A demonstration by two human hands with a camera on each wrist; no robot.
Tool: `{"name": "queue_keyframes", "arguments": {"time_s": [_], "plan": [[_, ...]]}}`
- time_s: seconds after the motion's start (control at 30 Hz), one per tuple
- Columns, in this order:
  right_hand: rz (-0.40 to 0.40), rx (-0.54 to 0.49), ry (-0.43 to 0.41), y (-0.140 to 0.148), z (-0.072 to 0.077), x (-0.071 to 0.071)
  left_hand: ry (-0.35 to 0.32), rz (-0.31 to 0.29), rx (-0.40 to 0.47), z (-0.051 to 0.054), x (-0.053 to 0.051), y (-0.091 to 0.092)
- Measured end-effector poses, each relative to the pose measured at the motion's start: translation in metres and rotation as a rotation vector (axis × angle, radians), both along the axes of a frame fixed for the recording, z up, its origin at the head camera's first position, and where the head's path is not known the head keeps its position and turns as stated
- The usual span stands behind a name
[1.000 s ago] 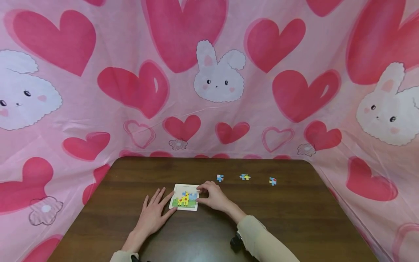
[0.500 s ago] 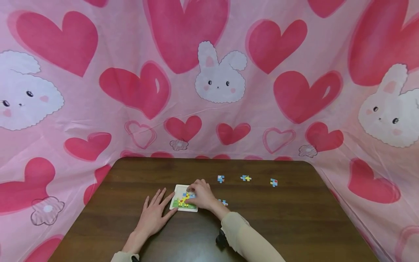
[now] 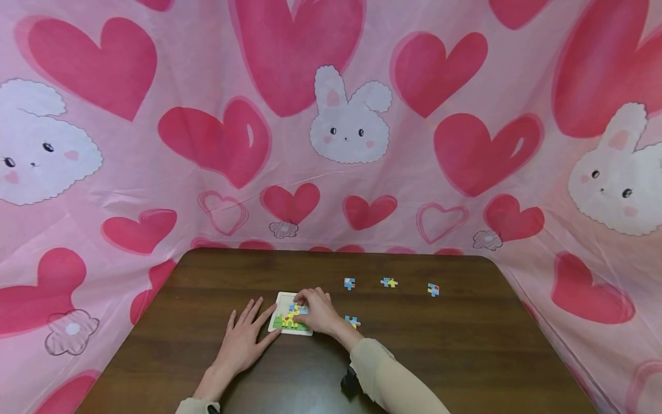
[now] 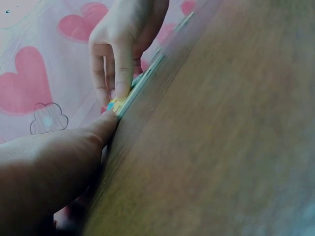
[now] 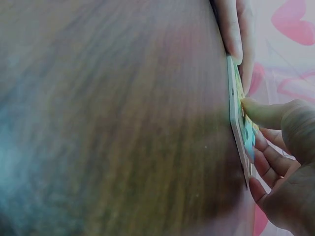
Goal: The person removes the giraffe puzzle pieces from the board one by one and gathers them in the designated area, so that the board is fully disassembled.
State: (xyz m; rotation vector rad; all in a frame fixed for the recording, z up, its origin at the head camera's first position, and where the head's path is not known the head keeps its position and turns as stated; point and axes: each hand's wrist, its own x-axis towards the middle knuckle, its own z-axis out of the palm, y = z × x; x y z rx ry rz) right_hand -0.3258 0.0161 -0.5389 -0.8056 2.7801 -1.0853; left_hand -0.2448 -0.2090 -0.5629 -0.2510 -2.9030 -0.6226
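Observation:
A small white-framed puzzle tray [image 3: 283, 295] lies on the table, with a yellow giraffe over green ground in its picture. My left hand [image 3: 241, 340] is spread flat at the tray's left side, thumb and index finger touching its edge. Over the tray's right half is my right hand [image 3: 319, 311], thumb and fingers pinching a puzzle piece [image 5: 249, 140]. In the right wrist view that piece looks blue and tilted against the tray. The right hand covers part of the picture in the head view.
Loose puzzle pieces lie on the brown table [image 3: 465, 345]: a blue one [image 3: 349, 283], a blue-yellow one [image 3: 389, 282] and one with a red spot [image 3: 433, 289] farther back. Another blue-yellow piece [image 3: 353, 322] is beside the right wrist. A pink heart-print cloth [image 3: 233, 172] surrounds the table.
My right hand has moved left from the tray's right edge to over its picture, then stayed almost still. This uncovered the loose piece near the wrist. The left hand has stayed in place.

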Motion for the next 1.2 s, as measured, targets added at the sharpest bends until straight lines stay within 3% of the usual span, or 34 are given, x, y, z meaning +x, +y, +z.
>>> {"name": "queue_keyframes", "arguments": {"time_s": [0.5, 0.73, 0.87, 0.93, 1.0, 1.2], "plan": [[0.015, -0.019, 0.011, 0.000, -0.004, 0.003, -0.074, 0.005, 0.005, 0.001, -0.001, 0.000], [0.087, -0.077, 0.165, -0.002, -0.044, -0.010, -0.070, 0.010, 0.012, -0.001, -0.001, -0.001], [0.127, -0.110, 0.233, -0.002, -0.043, -0.003, -0.062, 0.011, 0.008, -0.001, 0.000, -0.001], [0.136, -0.146, 0.219, 0.000, -0.035, 0.002, -0.057, 0.012, 0.009, -0.001, 0.000, -0.001], [0.122, -0.195, 0.142, 0.001, -0.023, 0.009, -0.045, 0.010, 0.009, -0.001, -0.001, 0.000], [0.046, -0.240, -0.042, 0.001, -0.012, 0.009, -0.018, 0.006, 0.023, -0.001, -0.001, 0.001]]}}
